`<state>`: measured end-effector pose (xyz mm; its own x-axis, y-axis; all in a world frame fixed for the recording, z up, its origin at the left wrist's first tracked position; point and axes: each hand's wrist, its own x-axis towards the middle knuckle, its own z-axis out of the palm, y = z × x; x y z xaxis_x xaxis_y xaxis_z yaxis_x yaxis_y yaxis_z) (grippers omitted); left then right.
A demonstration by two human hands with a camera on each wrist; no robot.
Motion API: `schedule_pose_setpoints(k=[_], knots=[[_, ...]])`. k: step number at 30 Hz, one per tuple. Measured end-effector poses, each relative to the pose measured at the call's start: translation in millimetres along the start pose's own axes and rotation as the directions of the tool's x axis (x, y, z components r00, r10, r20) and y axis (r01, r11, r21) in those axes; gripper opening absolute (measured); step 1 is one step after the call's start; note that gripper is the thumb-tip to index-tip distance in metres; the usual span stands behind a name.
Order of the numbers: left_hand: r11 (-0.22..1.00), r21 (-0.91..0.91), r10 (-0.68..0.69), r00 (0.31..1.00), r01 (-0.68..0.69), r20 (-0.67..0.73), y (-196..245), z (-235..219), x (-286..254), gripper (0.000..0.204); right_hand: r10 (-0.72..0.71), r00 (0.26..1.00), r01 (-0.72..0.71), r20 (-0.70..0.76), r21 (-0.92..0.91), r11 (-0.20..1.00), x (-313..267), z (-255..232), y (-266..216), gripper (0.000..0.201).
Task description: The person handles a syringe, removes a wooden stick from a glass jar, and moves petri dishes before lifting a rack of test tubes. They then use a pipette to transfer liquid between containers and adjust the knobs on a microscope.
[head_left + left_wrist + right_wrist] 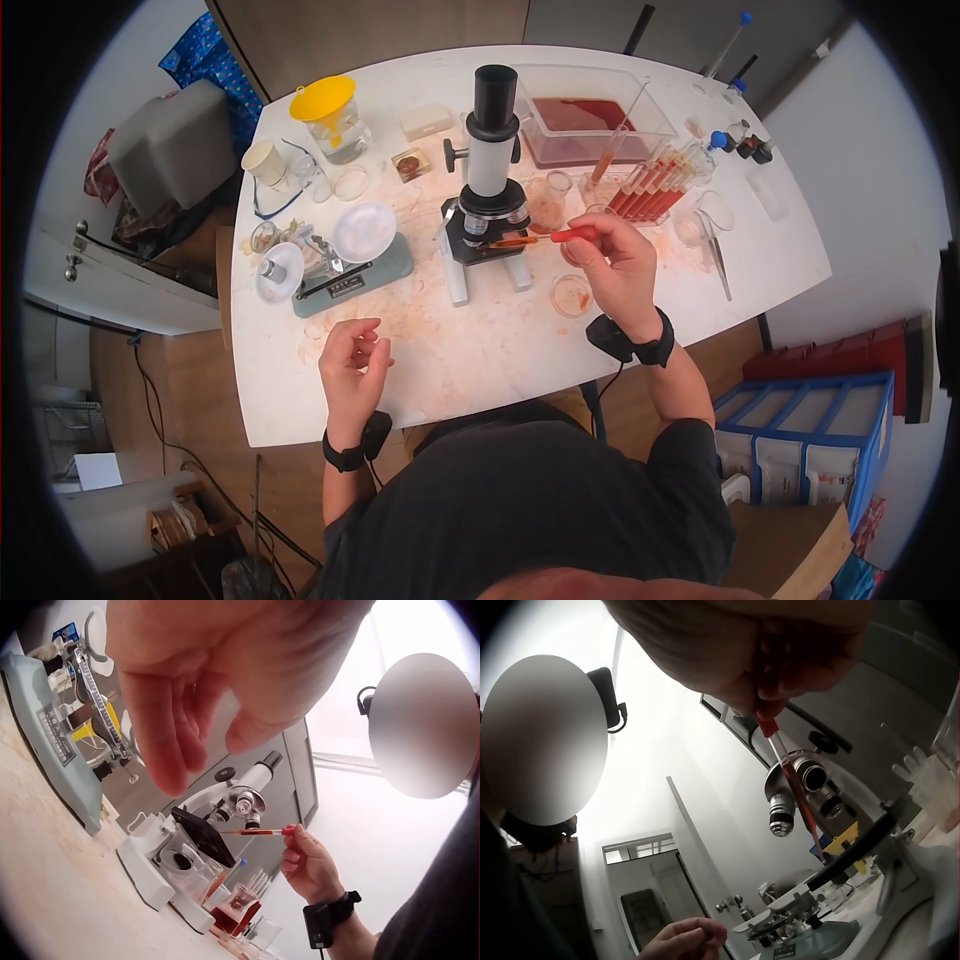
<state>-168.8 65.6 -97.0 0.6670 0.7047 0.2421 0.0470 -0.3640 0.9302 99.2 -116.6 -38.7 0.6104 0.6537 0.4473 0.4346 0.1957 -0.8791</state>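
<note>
My right hand (622, 275) pinches the red bulb of a dropper (520, 240) filled with red-orange liquid. The dropper's tip is at the stage of the microscope (490, 165), under the objectives. In the right wrist view the dropper (799, 799) slants down beside the lenses, its tip by the black stage (855, 851); whether they touch, I cannot tell. My left hand (353, 372) hangs near the table's front edge with loosely curled fingers and holds nothing, right of the balance (355, 280). From the left wrist view, the left hand (217, 682) looms above the microscope's base (146, 862).
A rack of red-filled test tubes (650, 190) and a plastic tub of red liquid (590, 115) stand behind right. A petri dish (572, 296) and tweezers (718, 265) lie on the right. At back left, a yellow funnel (323, 98) sits in a glass vessel.
</note>
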Motion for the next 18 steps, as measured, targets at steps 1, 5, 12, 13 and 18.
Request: schedule_pose_setpoints(k=[1, 5, 12, 13, 18], knots=[[1.0, -0.003, 0.0, 1.0, 0.0, -0.001, 0, 0, 0, 0.022, -0.003, 1.0, 0.003, -0.01, 0.004, 1.0, 0, 1, 0, 0.018], [1.0, -0.011, -0.001, 1.0, 0.001, -0.002, -1, 0, -1, 0.022, -0.011, 1.0, 0.011, -0.011, -0.007, 1.0, 1, 2, 1, 0.018], [1.0, -0.017, 0.005, 1.0, -0.005, 0.001, -3, -1, -1, 0.022, -0.014, 1.0, 0.015, 0.013, -0.045, 0.999, 1, -1, -3, 0.016], [1.0, -0.016, 0.006, 1.0, -0.006, 0.0, -3, -1, -1, 0.022, -0.013, 1.0, 0.014, 0.023, -0.062, 0.998, 1, -3, -3, 0.016], [1.0, -0.009, 0.005, 1.0, -0.005, -0.003, -4, -2, -1, 0.022, -0.026, 1.0, 0.024, -0.013, -0.107, 0.994, -1, -19, -3, 0.017]])
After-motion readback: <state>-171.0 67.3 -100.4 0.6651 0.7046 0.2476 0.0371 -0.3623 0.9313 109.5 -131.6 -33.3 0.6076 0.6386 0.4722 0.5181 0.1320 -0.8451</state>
